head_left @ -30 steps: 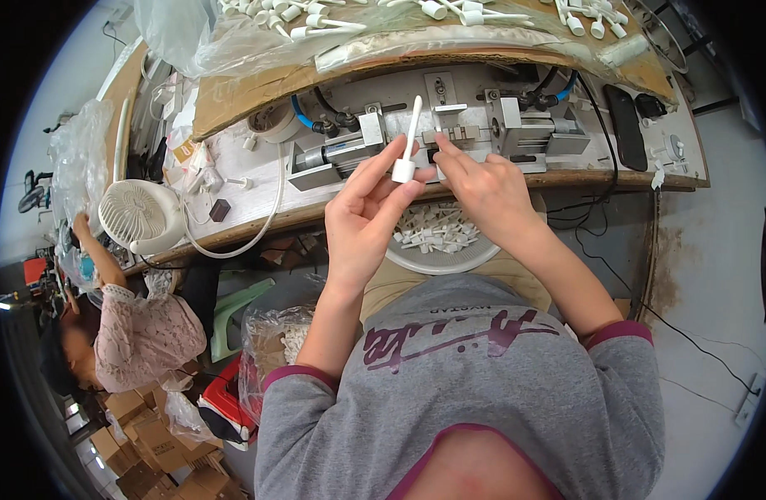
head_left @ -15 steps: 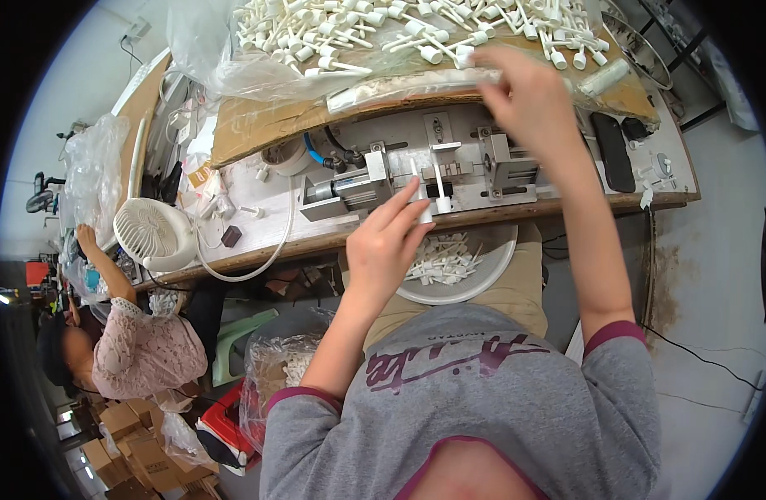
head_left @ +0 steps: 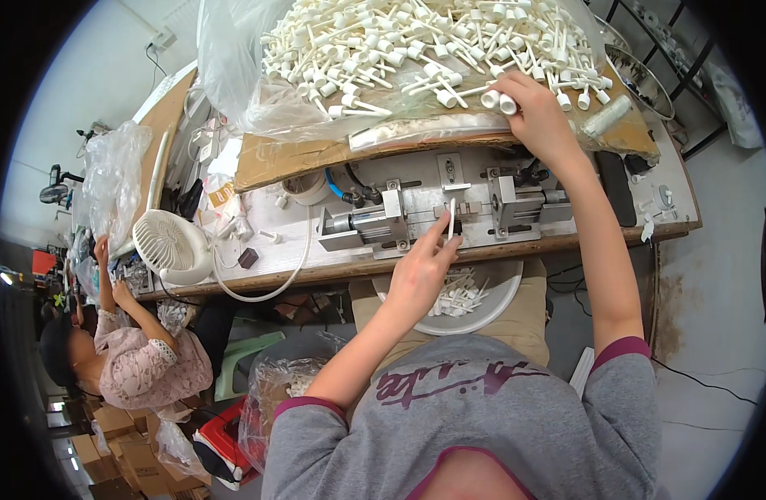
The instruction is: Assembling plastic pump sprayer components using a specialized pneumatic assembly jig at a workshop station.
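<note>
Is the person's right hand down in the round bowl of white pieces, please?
No, the right hand is up at the edge of the large pile of white pieces, well away from the bowl.

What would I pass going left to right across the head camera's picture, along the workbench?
White fan, small dark block, the person's left hand, the person's right hand, black phone.
</note>
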Demonstrator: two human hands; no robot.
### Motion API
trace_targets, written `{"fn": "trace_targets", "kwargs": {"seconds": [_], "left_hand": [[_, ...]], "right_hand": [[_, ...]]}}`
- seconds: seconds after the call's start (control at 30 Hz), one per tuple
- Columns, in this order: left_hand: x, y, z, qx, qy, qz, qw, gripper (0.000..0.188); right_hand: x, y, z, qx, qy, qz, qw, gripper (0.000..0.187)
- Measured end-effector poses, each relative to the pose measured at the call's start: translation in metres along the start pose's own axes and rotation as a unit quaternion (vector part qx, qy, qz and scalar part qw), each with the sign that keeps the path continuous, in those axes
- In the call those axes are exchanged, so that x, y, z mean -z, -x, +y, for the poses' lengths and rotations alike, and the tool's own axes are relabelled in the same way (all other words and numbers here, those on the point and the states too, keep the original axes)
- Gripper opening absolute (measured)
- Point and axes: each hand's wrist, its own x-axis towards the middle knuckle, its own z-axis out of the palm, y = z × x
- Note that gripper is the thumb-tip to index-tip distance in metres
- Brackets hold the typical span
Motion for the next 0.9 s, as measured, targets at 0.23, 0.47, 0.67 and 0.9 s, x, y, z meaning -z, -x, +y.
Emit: {"fn": "trace_targets", "kwargs": {"seconds": [0.23,0.47,0.67,0.9], "left_hand": [[-0.004,-0.007,0.015,-0.012,-0.107,0.014,0.994,0.034],[0.0,-0.009,0.013,-0.049,-0.208,0.005,0.977,0.027],[0.005,-0.016,0.005,-0.053,-0.188,-0.029,0.98,0.03],[0.016,-0.022,0.007,-0.018,-0.12,-0.058,0.991,0.032]], "right_hand": [[0.01,0.034,-0.042,0.048,-0.057,0.09,0.993,0.039],[0.017,0.068,-0.061,0.044,-0.063,0.114,0.991,0.044],[0.014,0.093,-0.067,0.059,-0.047,0.118,0.99,0.041],[0.013,0.115,-0.073,0.123,-0.041,0.087,0.988,0.027]]}}
